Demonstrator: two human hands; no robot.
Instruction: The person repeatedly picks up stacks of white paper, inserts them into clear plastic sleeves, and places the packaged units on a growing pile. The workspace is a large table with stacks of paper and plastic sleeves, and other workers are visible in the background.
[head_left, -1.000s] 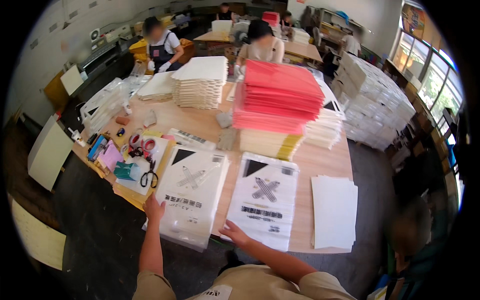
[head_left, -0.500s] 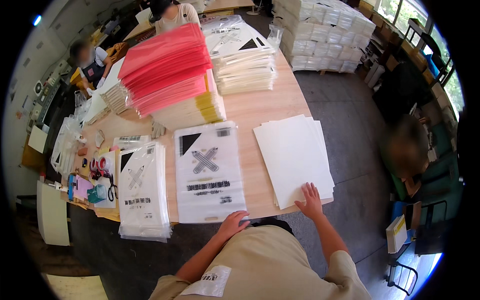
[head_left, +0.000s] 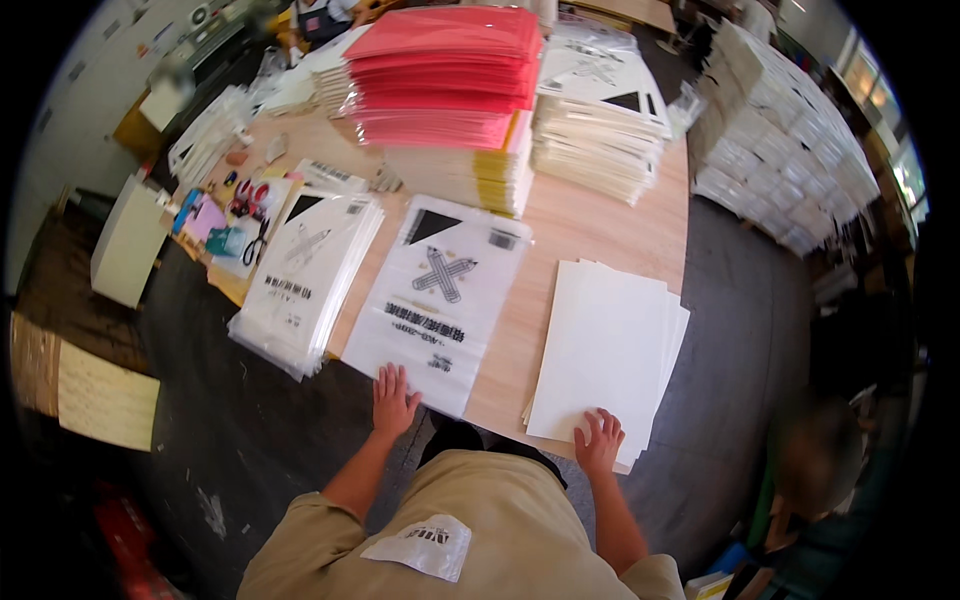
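Left hand flat, fingers spread, on printed bag; right hand open, pressing white sheets. Bag stack further left.

A printed bag lies between the bag stack leftward and the sheets rightward.

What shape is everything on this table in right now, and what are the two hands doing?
Left hand: flat, fingers spread, on the near edge of the printed plastic bag.
Right hand: flat on the near end of the white sheet stack.
Printed plastic bag: lying flat, single, overhanging the table edge.
White sheet stack: slightly fanned, overhanging the edge.
Bag pile: stacked, left of the single bag.
Red sheet stack: tall, on yellow sheets.
Scissors: closed.
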